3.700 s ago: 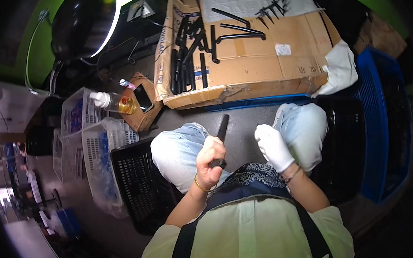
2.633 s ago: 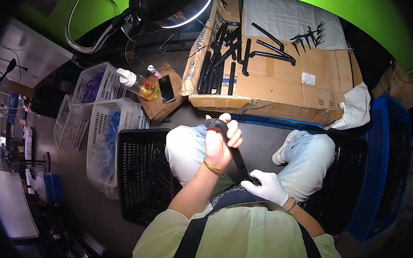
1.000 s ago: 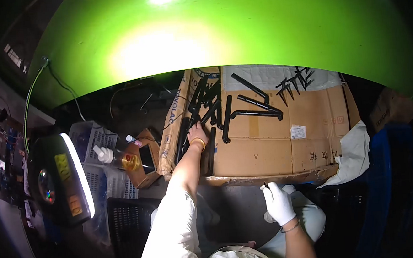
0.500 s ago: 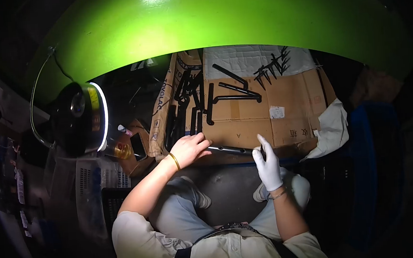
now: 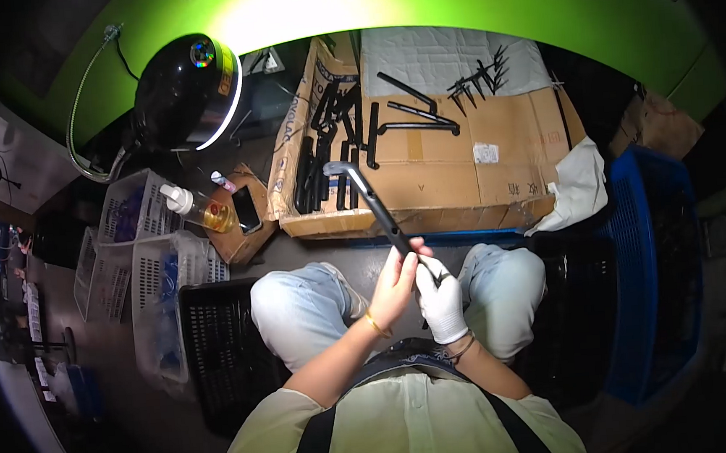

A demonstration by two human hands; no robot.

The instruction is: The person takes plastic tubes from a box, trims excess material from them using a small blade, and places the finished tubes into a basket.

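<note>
A black bent tube (image 5: 374, 202) with holes along it slants up and left between my knees and the cardboard box. My left hand (image 5: 395, 286), bare with a yellow bangle, is closed round its lower end. Right beside it my right hand (image 5: 441, 303), in a white glove, is closed at the same end; a small dark piece shows at its fingertips. The tube's bent tip reaches over the front edge of the cardboard box (image 5: 455, 218). More black tubes (image 5: 309, 171) lie piled in the box's left part, and several bent ones (image 5: 417, 126) rest on the flat cardboard.
Thin black branched parts (image 5: 479, 81) lie at the back. A lamp (image 5: 181, 92) stands at the left above a bottle (image 5: 202, 211) and a phone (image 5: 246, 209). White baskets (image 5: 152, 275), a black crate (image 5: 220, 346) and a blue crate (image 5: 656, 265) flank my legs.
My left hand reached into the pile, took out a tube and brought it back toward my lap. Both hands have come together at its lower end.
</note>
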